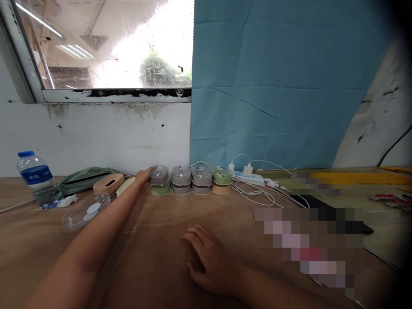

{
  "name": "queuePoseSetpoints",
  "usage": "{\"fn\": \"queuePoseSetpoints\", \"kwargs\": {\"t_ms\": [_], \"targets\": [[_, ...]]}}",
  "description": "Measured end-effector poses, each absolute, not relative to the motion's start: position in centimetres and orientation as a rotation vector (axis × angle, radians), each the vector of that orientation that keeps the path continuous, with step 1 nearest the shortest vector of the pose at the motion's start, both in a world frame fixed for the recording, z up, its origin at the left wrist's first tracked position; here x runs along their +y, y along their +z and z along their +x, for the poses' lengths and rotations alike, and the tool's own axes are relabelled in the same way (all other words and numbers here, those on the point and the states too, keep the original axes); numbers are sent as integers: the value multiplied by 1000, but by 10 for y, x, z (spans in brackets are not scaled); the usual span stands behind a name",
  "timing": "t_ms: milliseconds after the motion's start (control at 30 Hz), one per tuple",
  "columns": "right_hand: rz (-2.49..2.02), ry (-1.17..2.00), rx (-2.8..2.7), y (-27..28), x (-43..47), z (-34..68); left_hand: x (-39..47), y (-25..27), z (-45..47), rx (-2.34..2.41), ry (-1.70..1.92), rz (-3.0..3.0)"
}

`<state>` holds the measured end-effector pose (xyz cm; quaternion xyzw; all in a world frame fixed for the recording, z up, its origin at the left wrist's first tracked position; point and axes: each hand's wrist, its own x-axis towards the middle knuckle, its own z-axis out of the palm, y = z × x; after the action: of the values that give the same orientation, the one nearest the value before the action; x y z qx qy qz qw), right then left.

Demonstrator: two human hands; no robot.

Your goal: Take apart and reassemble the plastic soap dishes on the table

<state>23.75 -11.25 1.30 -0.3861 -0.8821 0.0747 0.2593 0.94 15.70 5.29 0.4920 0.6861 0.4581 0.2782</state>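
- Boxes [201,177] stand on the tabletop [154,219] in four stacks, just left of the strip [255,178].
- Left hand [144,175], well left of the strip, touches the side of the leftmost stack [160,182]; I cannot tell whether its grip holds it.
- Right hand [210,257] is nearer to the viewer than the strip, and to its left; its grip is moderately wide, with fingers bent.
- Bottle [37,180] is far left of the strip.

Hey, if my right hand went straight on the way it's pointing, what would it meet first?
Probably your left forearm, which lies across the line your right hand points along. Depth is unclear, so it might pass underneath instead.
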Motion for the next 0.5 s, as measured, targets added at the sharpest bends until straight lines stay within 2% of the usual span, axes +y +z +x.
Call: {"fn": "queuePoseSetpoints", "kwargs": {"t_ms": [500], "targets": [[-1141,335,-2385,20,-111,237,144,44,19,1994,1155,1779]]}}
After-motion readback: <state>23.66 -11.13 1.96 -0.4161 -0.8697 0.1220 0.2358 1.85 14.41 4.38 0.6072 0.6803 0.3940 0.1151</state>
